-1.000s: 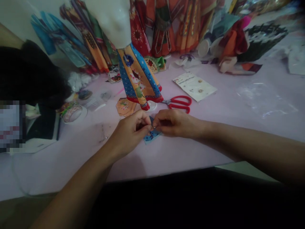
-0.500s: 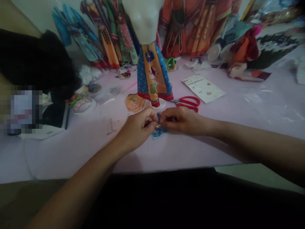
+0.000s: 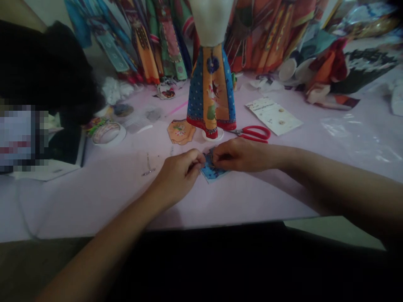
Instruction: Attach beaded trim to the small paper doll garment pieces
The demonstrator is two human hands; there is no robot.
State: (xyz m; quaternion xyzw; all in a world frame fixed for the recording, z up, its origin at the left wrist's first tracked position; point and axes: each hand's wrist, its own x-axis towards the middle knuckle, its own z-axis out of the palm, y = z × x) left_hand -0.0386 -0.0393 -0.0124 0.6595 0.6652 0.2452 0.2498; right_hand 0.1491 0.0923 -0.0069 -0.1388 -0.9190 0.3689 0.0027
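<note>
A small blue patterned piece (image 3: pixel 212 170) lies on the pink table between my two hands. My left hand (image 3: pixel 185 170) is closed at its left edge, thumb and forefinger pinched; anything between them is too small to name. From the right, my right hand (image 3: pixel 236 155) reaches over the piece, its fingers pinched on something small and dark that I cannot make out. Just behind stands a doll form in a blue and orange skirt (image 3: pixel 211 90). An orange embroidered piece (image 3: pixel 181 132) lies to its left, and red-handled scissors (image 3: pixel 255 132) to its right.
A card with small ornaments (image 3: pixel 273 116) lies behind the scissors. Tape rolls (image 3: pixel 108 134) and a fine chain (image 3: pixel 148 171) are on the left. Dressed dolls (image 3: pixel 170 42) line the back. A person's dark sleeve (image 3: pixel 47 71) and a phone-like screen (image 3: pixel 17 136) are at the far left.
The view has shifted a little. My hands have moved slightly apart, showing more of the blue piece. The gold bit seen at my left fingertips no longer shows there.
</note>
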